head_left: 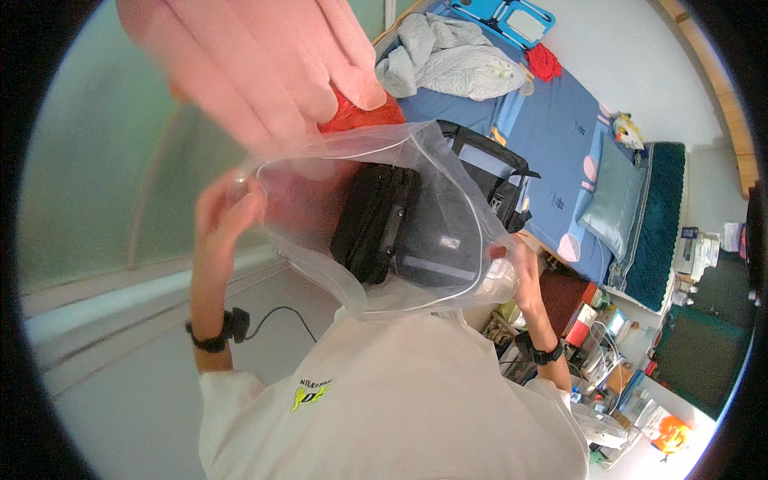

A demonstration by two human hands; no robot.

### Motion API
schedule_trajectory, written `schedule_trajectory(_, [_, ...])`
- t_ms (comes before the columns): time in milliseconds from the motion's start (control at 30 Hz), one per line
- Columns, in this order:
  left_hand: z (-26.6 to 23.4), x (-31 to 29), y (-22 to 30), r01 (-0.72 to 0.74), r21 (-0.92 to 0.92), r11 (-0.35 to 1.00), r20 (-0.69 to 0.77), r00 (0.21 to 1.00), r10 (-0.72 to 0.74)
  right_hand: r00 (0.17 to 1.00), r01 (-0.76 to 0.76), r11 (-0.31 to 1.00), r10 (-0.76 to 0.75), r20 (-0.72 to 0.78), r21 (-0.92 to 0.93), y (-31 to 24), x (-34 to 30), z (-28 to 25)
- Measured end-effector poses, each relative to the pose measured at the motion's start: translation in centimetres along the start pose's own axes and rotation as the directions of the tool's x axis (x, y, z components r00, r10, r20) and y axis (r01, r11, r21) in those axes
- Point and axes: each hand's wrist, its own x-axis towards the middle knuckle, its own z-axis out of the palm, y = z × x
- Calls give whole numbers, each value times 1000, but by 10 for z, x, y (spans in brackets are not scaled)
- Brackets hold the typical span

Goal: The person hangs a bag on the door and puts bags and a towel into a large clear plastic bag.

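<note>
A large see-through plastic bag (440, 256) is stretched wide between my two hands in front of my chest. My left hand (230, 206) pinches its left edge, and my right hand (522, 276) grips its right edge, with plastic bunched at the fingers. Within the bag's outline shows a black fabric case (376, 220); whether it lies inside or behind the plastic I cannot tell. Just beyond, a black bag with straps (488, 172) rests by the bed. Something red (360, 112) shows above the plastic bag's far edge.
Pink cloth (256, 64) hangs close at upper left, before a frosted glass panel (96, 184). To the right is a bed (544, 152) with grey clothing (448, 60) and a pillow (616, 196). A cluttered shelf (612, 368) stands at lower right. A black cable (280, 312) trails from my left wristband.
</note>
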Motion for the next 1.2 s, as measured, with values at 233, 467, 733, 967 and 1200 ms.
schedule_trajectory(233, [4,-6,14,37,144,989,37,998,-43,952,242,727,-48,303,-643,-74,24,10])
schedule_trajectory(467, [-9,6,-5,-131,-234,964,-452,892,12,885,434,726,-233,403,-533,-163,88,35])
schedule_trajectory(733, [-68,35,41,-401,-359,843,-352,895,275,696,715,586,-545,468,-381,-258,135,54])
schedule_trajectory(967, [-54,49,15,-193,-335,922,-324,943,80,856,514,744,-413,310,-428,-208,115,14])
schedule_trajectory(1200, [-44,25,16,246,247,937,-122,967,-222,866,487,830,-418,273,-273,-149,109,20])
